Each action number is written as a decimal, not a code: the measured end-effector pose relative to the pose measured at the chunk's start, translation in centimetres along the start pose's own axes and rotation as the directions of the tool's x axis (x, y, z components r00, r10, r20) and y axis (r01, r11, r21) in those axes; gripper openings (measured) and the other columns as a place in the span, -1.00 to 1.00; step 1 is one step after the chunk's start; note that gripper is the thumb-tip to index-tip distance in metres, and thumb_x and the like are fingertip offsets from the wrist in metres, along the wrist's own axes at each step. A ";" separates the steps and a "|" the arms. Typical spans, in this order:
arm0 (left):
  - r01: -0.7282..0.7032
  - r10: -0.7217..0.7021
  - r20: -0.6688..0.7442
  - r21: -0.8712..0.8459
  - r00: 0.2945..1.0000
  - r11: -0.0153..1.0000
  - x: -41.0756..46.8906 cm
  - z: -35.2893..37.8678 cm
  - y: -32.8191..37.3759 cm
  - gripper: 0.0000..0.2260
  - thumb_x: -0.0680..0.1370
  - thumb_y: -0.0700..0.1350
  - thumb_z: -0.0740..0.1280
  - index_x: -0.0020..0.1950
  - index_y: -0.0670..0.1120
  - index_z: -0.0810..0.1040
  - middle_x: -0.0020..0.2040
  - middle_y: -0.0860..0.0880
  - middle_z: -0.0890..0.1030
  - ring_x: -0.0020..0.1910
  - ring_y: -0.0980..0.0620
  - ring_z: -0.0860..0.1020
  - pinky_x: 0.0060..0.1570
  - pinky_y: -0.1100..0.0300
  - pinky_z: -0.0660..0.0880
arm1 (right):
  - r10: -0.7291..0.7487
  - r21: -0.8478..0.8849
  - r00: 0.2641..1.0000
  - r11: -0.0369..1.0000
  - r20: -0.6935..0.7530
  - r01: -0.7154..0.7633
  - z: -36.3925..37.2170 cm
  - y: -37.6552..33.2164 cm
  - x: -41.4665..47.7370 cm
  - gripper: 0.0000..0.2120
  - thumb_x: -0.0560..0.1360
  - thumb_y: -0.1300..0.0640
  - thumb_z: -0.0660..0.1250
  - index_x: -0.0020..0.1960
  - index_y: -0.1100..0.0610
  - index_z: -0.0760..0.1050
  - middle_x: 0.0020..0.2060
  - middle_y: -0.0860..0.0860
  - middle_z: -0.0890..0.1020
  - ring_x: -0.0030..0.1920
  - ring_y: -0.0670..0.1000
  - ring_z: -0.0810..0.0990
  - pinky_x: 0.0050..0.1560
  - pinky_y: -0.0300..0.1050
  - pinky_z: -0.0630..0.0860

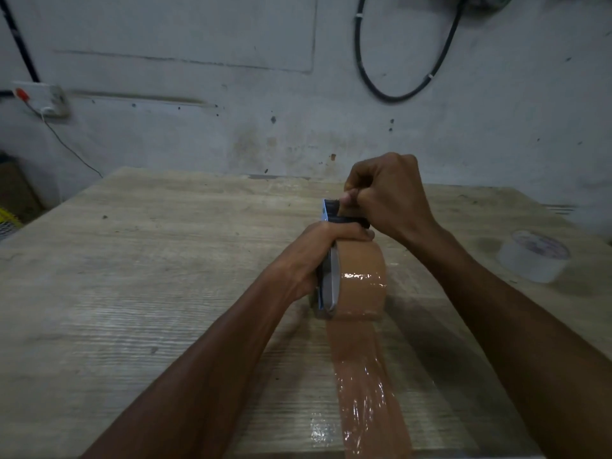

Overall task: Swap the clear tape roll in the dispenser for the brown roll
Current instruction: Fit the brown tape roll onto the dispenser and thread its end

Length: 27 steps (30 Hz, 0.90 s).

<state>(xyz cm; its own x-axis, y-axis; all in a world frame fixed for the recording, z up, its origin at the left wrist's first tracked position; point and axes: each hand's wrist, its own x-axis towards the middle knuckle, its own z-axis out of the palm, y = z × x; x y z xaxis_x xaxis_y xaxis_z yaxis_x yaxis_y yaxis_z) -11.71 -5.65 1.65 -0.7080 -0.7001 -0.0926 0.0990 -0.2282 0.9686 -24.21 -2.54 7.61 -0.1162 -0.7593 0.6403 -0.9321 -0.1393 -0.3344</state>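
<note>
Nearest, we logged a loose brown tape strip (364,385) running off the table's (132,293) front edge. Mid-table, our left hand (308,260) clamped the dispenser (326,283) holding the brown roll (362,279); our right hand (387,197) pinched its far end. The clear roll (533,256) lay apart near the right edge, with bare tabletop on the left.

Workshop or storeroom: stained bare wall (198,134), looped black cable (397,94), worn wooden table (149,260).

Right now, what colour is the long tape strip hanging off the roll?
Shiny brown, like the brown roll it comes from; the head view shows the strip.
</note>
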 end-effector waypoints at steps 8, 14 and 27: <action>0.005 -0.006 0.029 0.012 1.000 1.000 -0.2 0.3 0.2 -0.91 0.49 -0.15 0.44 -0.04 -0.09 0.60 -0.31 -0.03 0.64 -0.33 0.02 0.60 -0.19 0.11 0.56 | -0.006 -0.010 1.000 1.000 -0.004 0.006 -0.2 -0.6 0.5 -0.94 0.32 0.20 0.54 -0.26 0.19 0.69 -0.43 -0.08 0.56 -0.42 -0.30 0.46 -0.32 -0.45 0.34; 0.008 -0.008 0.056 0.002 0.998 1.000 -0.1 0.3 0.2 -0.93 0.50 -0.14 0.44 -0.05 -0.07 0.61 -0.32 0.00 0.65 -0.32 0.03 0.61 -0.17 0.11 0.58 | 0.019 -0.013 1.000 1.000 0.006 -0.019 -1.2 0.0 0.6 -0.96 0.34 0.21 0.54 -0.24 0.17 0.69 -0.40 -0.08 0.58 -0.37 -0.30 0.49 -0.29 -0.45 0.40; 0.007 -0.004 0.128 -0.016 0.992 1.000 0.5 -0.2 -0.3 -0.72 0.39 -0.10 0.50 0.06 -0.12 0.59 -0.22 -0.05 0.67 -0.26 -0.01 0.62 -0.02 0.01 0.56 | 0.014 0.050 1.000 0.999 0.026 -0.016 -2.2 0.0 0.2 -0.94 0.38 0.16 0.54 -0.20 0.15 0.69 -0.36 -0.09 0.62 -0.31 -0.28 0.57 -0.23 -0.36 0.52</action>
<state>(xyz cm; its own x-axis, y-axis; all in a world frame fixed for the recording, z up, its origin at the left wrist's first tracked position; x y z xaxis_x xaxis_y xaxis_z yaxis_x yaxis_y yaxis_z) -11.96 -6.06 1.24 -0.7919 -0.6070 -0.0666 0.1058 -0.2438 0.9640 -24.95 -1.32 9.28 -0.1206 -0.7777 0.6170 -0.9120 -0.1587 -0.3783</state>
